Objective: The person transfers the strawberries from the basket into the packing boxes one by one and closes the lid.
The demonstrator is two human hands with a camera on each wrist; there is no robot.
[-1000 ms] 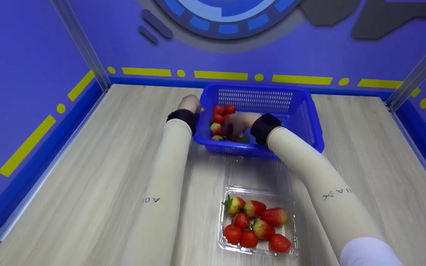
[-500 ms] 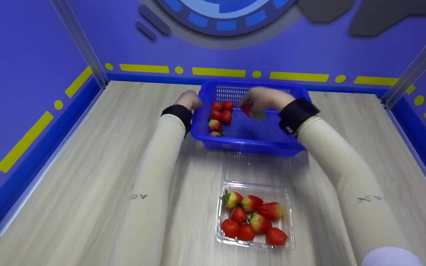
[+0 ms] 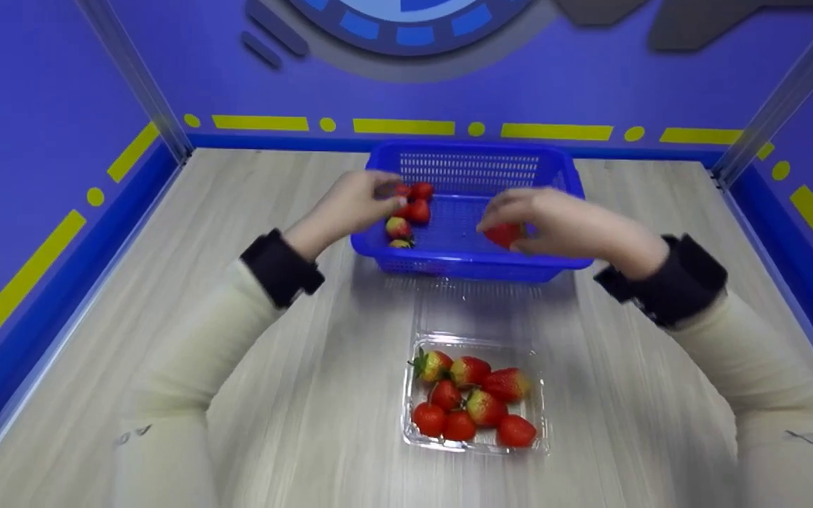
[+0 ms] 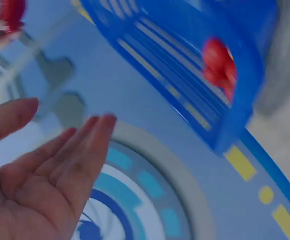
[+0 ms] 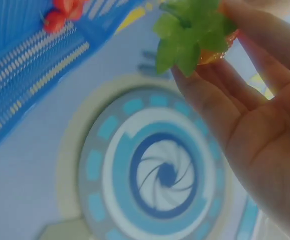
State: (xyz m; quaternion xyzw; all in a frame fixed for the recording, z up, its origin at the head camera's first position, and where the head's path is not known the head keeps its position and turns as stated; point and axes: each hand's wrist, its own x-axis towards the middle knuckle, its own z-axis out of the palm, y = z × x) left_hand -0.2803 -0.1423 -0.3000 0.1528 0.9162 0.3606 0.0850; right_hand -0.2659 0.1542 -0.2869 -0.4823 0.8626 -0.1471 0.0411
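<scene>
My right hand [image 3: 555,222] pinches a strawberry [image 3: 502,234] between thumb and fingers over the right part of the blue basket [image 3: 477,264]. In the right wrist view the strawberry's green leafy cap [image 5: 185,37] shows at the fingertips. My left hand [image 3: 350,208] hovers by the basket's left rim, fingers apart and holding nothing; the left wrist view shows its bare palm [image 4: 39,190]. Several strawberries [image 3: 418,212] lie along the basket's left side, partly covered by the left fingers.
A clear plastic punnet [image 3: 406,416] stands on the wooden table [image 3: 308,409] in front of the basket, with several strawberries [image 3: 485,408] in it. Its transparent lid [image 3: 470,310] lies folded back toward the basket. Blue panels [image 3: 449,92] wall the back and sides.
My right hand has lifted a strawberry from the basket's left side and moved right with it. The left hand has let go of the basket's left rim and its fingers have spread.
</scene>
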